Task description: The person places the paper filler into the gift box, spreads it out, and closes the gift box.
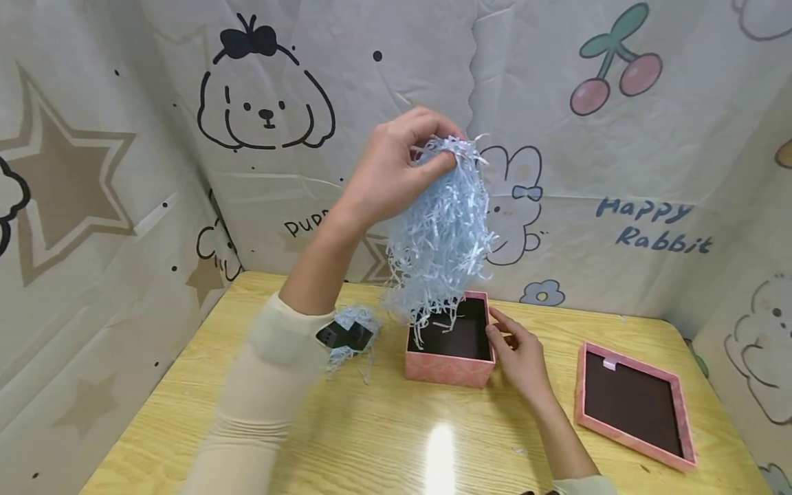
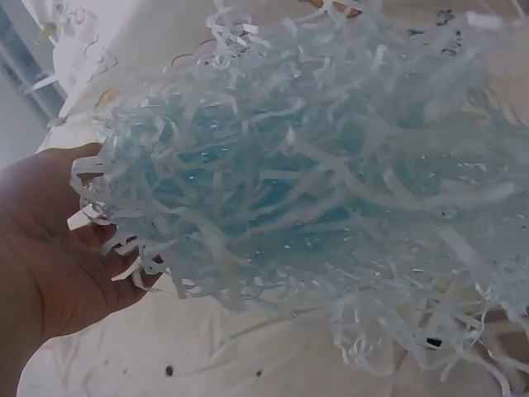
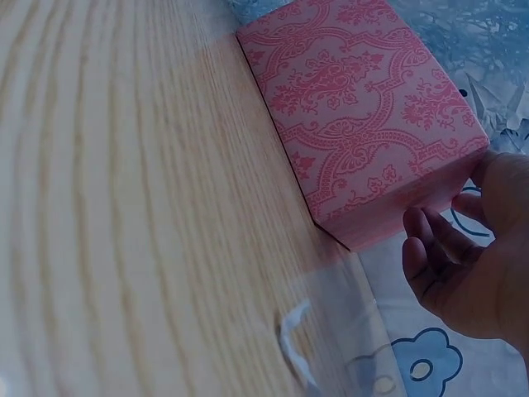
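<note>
While a pink lid lay dark lining up at the right of the tabletop, a person's right hand, fingers parted and loosely bent, grasping nothing, rested against the right side of a matching pink box. The box stood upright and uncovered, its black interior showing. To its left, a small black object, hard to identify, appeared amid a clump of blue shreds. Raised above the box, the left hand gripped a shaggy bundle of pale blue shredded filler between thumb and bent fingers, loose strands dangling in front of the opening. Farthest back hung a pale backdrop with cartoon prints.
</note>
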The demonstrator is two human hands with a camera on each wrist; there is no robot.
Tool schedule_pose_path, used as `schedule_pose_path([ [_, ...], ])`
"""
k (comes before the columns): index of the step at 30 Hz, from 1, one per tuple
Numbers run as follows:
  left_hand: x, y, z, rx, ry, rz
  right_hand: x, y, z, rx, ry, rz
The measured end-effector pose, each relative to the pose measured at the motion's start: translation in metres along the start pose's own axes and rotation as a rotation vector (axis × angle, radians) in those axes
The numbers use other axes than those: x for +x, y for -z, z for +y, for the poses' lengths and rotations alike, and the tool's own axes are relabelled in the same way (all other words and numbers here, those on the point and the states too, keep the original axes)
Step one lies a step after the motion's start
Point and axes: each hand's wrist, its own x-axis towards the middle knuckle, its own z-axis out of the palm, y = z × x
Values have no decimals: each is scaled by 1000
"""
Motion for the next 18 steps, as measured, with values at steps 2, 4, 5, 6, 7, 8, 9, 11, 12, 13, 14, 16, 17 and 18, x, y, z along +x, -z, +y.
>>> schedule_pose_path([
  [2,0,-8,-2,-8,-18,-9,1,0,-2,-2,4,2],
  [4,-1,-17,-5,-10,-37,-19,2,0,-3,-6,5,6],
  [5,-2,-21,-7,-12,-42,-29,2,-1,-4,-3,3,7],
  [6,-3,-26,-9,-10,-42,-37,2,-1,-4,0,3,5],
  [7,-5,-31,-12,-13,-42,-48,2,-1,-4,0,-1,5],
  [8,-7,-36,-14,-18,-35,-57,2,-2,-3,5,-4,3],
  [9,-9,-41,-17,-26,-29,-66,1,-2,-3,3,-8,6],
  [11,-13,-50,-22,-44,-13,-88,1,-2,-1,-3,-19,14],
  [12,-15,-55,-24,-50,-6,-98,0,-2,-1,-7,-24,22],
  [13,-18,-58,-27,-51,3,-111,0,-3,0,-7,-30,28],
  [14,-22,-61,-30,-46,14,-125,-1,-4,0,-8,-35,34],
  [16,-29,-68,-37,-28,27,-152,-1,-4,0,-13,-37,40],
  [17,-33,-72,-42,-17,39,-166,-1,-4,0,-15,-40,38],
  [18,-37,-75,-46,0,43,-179,-1,-4,-1,-13,-37,34],
])
